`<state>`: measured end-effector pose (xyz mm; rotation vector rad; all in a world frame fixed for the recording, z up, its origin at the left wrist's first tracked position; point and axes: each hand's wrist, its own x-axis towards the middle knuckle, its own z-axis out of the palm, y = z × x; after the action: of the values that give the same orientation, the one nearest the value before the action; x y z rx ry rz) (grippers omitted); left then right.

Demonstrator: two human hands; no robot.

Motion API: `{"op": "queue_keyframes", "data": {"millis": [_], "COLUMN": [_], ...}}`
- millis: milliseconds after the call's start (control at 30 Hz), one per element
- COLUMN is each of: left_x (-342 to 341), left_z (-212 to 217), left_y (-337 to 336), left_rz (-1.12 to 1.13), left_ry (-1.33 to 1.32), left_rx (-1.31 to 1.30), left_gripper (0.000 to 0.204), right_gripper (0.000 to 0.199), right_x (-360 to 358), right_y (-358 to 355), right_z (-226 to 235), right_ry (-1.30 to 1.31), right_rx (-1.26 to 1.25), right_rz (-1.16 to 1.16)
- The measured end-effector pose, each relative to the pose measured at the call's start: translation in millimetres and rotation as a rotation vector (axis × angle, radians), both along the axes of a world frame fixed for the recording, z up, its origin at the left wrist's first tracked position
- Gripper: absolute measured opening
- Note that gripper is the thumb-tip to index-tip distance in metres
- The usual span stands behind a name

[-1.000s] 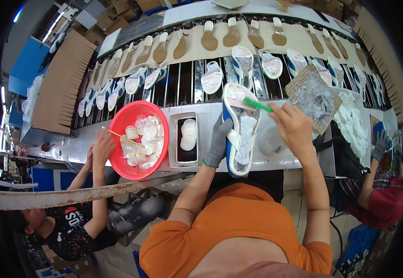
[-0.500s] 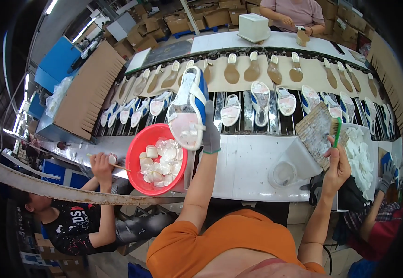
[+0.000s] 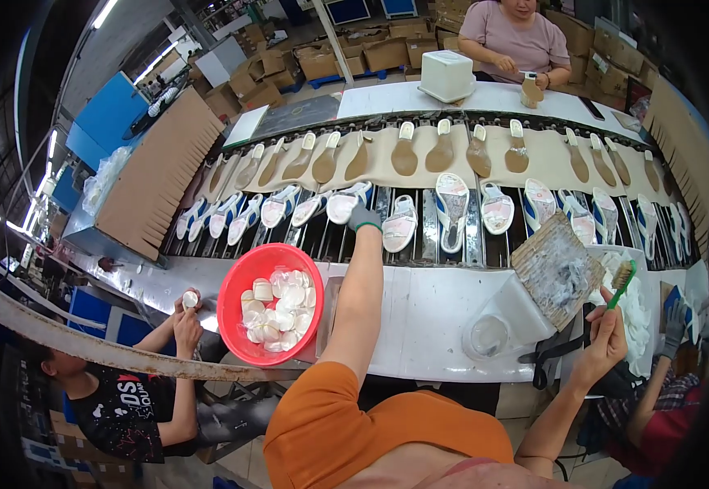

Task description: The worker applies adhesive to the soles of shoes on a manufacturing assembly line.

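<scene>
My left hand (image 3: 363, 218), in a grey glove, reaches to the row on the conveyor. Its fingers are closed at the near end of a white and blue sandal (image 3: 344, 204), which lies sole side up among the others. My right hand (image 3: 605, 336) is bare and grips a green-handled brush (image 3: 623, 284) with its bristles raised. Left of the brush, a worn wooden board (image 3: 556, 261) smeared with white leans on a translucent container (image 3: 517, 306). Behind the sandals, brown soles (image 3: 404, 155) lie on a beige belt (image 3: 379, 151).
A red basin (image 3: 228, 306) of round clear and white pieces stands on the white table (image 3: 419, 326). White crumpled material fills a bin (image 3: 633, 326) at right. Co-workers sit at left, at right and across the line. A metal rail (image 3: 126, 346) crosses the lower left.
The sandal my left hand held up close has gone down and away onto the conveyor row. My right hand with the brush has shifted right, away from the board.
</scene>
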<state>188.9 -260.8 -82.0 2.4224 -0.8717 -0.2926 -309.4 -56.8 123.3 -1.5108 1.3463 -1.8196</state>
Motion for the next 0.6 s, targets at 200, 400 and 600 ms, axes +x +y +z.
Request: {"op": "queue_keyframes", "data": {"millis": [200, 400, 600], "left_x": [-56, -163, -213], "left_z": [33, 30, -21], "left_y": [-7, -33, -45], "left_rz": [-0.093, -0.408, -0.253], "left_ry": [0.079, 0.432, -0.152], "left_rx": [-0.686, -0.725, -0.089], "left_gripper": [0.028, 0.108, 0.128], "right_gripper": [0.040, 0.041, 0.033], "right_x": [0, 2, -5], "right_y": [1, 8, 20], "right_z": [0, -3, 4], "right_ry": [-0.028, -0.008, 0.110], "right_rx": [0.034, 0.065, 0.069], "right_rz": [-0.002, 0.054, 0.119]}}
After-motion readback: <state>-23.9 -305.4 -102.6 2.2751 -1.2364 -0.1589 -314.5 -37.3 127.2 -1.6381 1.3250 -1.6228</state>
